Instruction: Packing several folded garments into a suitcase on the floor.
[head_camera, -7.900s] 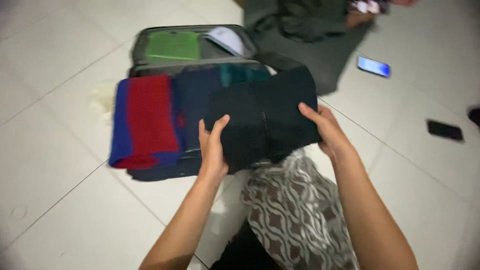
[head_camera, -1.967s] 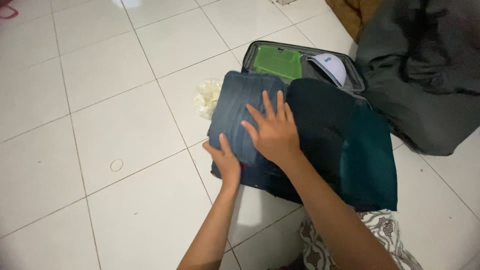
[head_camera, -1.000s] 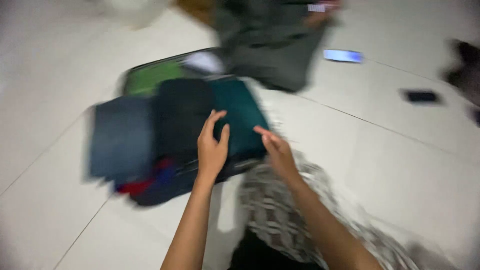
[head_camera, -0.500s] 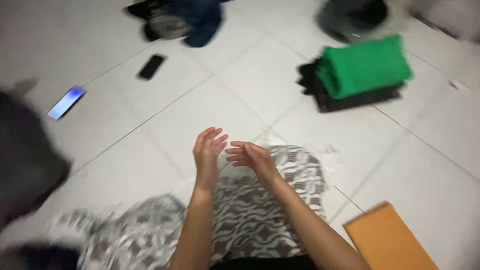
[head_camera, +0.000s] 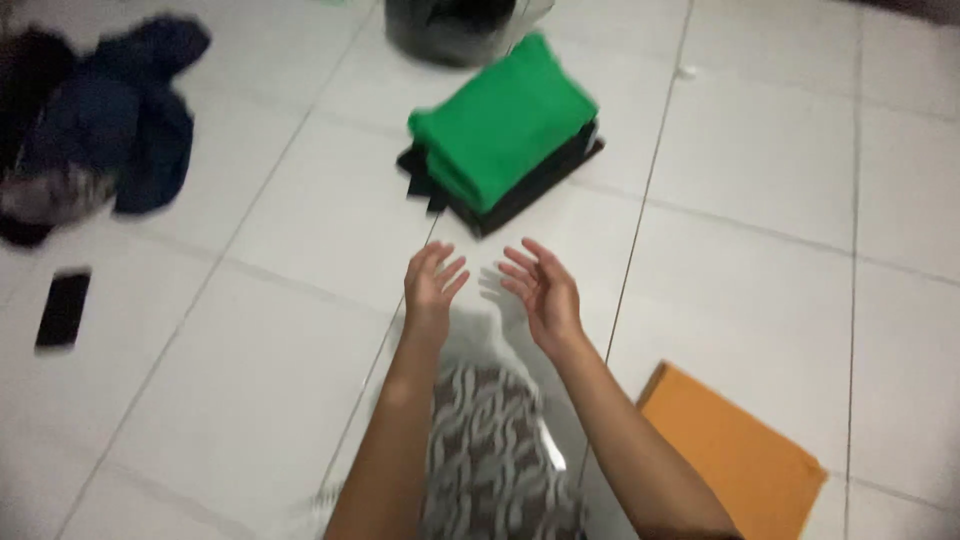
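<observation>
My left hand (head_camera: 432, 288) and my right hand (head_camera: 543, 291) are both stretched out in front of me over the white tiled floor (head_camera: 760, 180), fingers apart and holding nothing. Just beyond them lies a pile of folded clothes, a folded green garment (head_camera: 500, 120) on top of folded black ones (head_camera: 520, 195). Both hands are short of the pile and touch nothing. A patterned grey and white cloth (head_camera: 490, 450) covers my lap below my arms.
An orange flat envelope (head_camera: 735, 450) lies on the floor at the lower right. A dark phone (head_camera: 63, 308) lies at the left. A heap of dark blue and black clothes (head_camera: 95, 130) sits at the upper left, and a dark bag (head_camera: 455, 25) at the top.
My view has swung away from the suitcase to the right. The green pile has come nearer the middle and my hands have reached closer to it, still apart and holding nothing.
</observation>
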